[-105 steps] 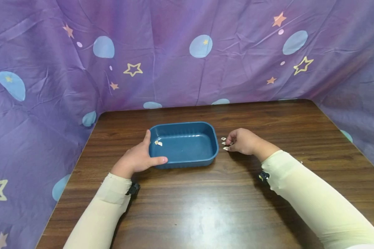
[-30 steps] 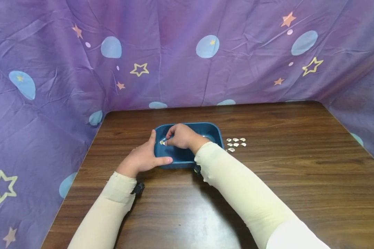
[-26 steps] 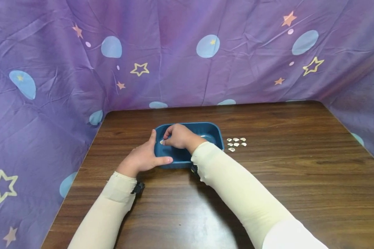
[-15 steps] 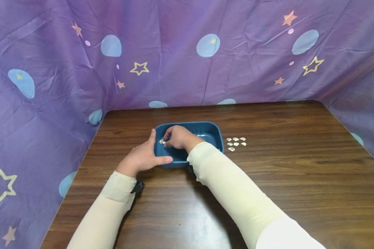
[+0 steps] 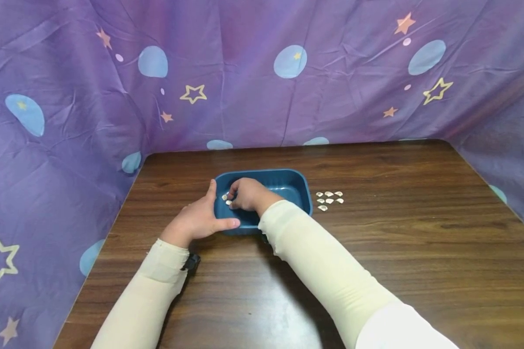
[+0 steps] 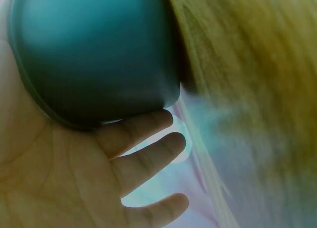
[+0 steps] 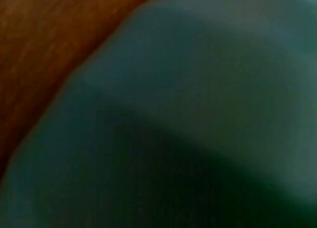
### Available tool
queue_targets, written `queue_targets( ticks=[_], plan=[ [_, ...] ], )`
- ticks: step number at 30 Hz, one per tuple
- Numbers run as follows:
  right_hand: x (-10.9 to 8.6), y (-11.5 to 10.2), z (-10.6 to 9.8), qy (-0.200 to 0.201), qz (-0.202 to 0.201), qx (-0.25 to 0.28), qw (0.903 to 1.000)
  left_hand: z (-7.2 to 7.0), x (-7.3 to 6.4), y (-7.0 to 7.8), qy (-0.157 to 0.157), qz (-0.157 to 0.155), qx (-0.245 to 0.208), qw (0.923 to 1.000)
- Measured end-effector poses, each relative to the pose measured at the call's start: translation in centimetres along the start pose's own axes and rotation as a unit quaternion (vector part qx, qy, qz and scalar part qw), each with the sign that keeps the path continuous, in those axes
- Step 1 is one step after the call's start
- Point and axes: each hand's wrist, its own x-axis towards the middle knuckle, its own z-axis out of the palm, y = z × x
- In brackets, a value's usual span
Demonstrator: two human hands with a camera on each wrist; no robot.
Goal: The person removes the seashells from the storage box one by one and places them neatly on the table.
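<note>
A blue rectangular tray (image 5: 288, 203) stands on the table, its left end in the hollow of my left hand (image 5: 194, 222). In the head view the thumb lies along the front rim. In the left wrist view the extended, spread fingers (image 6: 151, 163) lie by the tray's outer wall (image 6: 99, 54). My right hand (image 5: 250, 195) reaches down inside the tray, fingers bent and thumb and index tips close together in a pinch around a small shell, mostly hidden. Just left of the fingertips, two small whitish shells, one a shell (image 5: 224, 197), lie on the tray floor.
Several more whitish shells (image 5: 329, 194) lie in short rows on the brown wooden table (image 5: 397, 203), right of the tray. A purple patterned cloth (image 5: 244, 97) hangs behind and beside the table. The right wrist view is dark and blurred.
Since the oldest frame my right hand has moved left from the shell rows into the tray. Over the last second its fingers shift slightly near the shells. My left hand stays at the tray.
</note>
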Motion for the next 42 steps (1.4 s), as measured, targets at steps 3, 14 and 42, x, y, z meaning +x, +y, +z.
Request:
queue_targets(
  ticks=[3,14,42],
  plan=[
    [0.03,-0.11,0.12,0.005,-0.001,-0.008,1.0,-0.1,-0.08,0.01,0.001,0.003,0.001,1.0],
    [-0.04,-0.27,0.38,0.02,-0.013,-0.031,0.9992,-0.04,-0.11,-0.03,-0.001,0.001,0.0,1.0],
    [-0.09,-0.36,0.04,-0.017,-0.025,-0.02,0.9993,-0.12,-0.14,0.0,0.001,0.007,0.0,1.0]
  ],
)
